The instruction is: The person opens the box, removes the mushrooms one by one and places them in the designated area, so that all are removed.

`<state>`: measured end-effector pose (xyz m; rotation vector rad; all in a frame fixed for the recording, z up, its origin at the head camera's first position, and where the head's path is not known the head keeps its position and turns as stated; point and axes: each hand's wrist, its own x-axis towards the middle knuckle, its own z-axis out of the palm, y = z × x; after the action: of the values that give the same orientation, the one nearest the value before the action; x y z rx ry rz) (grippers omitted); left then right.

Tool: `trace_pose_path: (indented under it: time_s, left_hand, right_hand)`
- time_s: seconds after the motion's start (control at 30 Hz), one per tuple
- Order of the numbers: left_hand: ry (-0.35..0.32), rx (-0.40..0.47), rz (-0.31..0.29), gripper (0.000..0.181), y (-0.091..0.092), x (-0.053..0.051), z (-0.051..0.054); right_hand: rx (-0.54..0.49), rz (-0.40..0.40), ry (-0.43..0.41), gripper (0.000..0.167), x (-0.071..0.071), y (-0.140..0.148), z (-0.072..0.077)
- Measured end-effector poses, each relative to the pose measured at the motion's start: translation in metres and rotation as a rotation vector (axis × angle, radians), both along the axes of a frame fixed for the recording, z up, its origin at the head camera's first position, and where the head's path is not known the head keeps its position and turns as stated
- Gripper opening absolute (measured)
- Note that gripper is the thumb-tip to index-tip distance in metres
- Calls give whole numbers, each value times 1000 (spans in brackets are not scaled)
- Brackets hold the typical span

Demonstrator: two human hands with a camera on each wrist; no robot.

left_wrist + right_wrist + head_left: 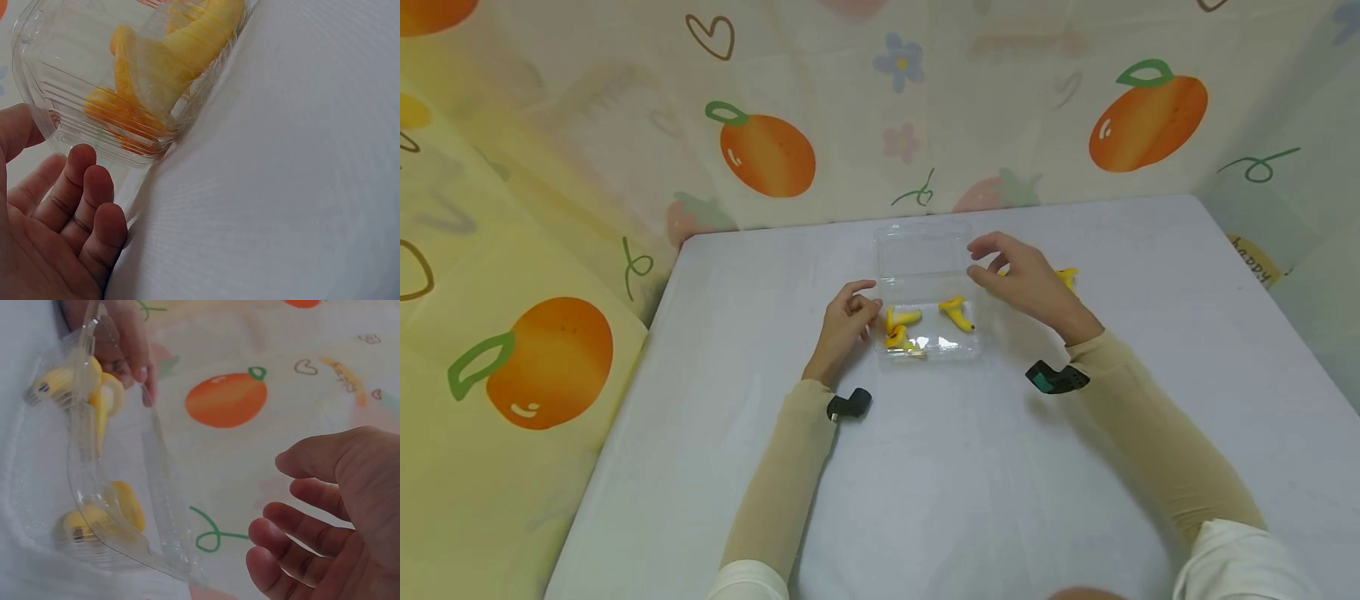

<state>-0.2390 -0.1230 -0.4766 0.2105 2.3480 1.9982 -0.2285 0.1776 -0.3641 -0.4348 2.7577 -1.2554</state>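
A clear plastic container (928, 343) stands with its lid (913, 252) raised back. Three yellow banana-shaped pieces lie inside, two at the left and one (957, 314) at the right. My left hand (844, 327) is at the container's left side, its fingers loosely bent; in the left wrist view, one digit of the left hand (59, 212) touches the clear rim. Right of the lid, my right hand (1026, 279) hovers with spread, slightly bent fingers. Nothing is between the fingers of the right hand (312, 525) in the right wrist view.
Another yellow piece (1067, 277) lies on the white table (940, 475) behind my right hand, partly hidden by it. A patterned cloth (850, 100) with oranges and hearts hangs along the table's back and left sides.
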Motion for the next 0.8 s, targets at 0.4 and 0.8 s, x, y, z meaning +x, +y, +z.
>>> trace_pose_path:
  time_s: [0.4,0.8]
  left_hand:
    - [-1,-4,-1,47,0,1,1]
    - [5,-1,5,47,0,-1,-1]
  right_hand:
    - [82,67,-34,40,-6,-13,-17]
    - [269,95,-40,39,-11,-28,-29]
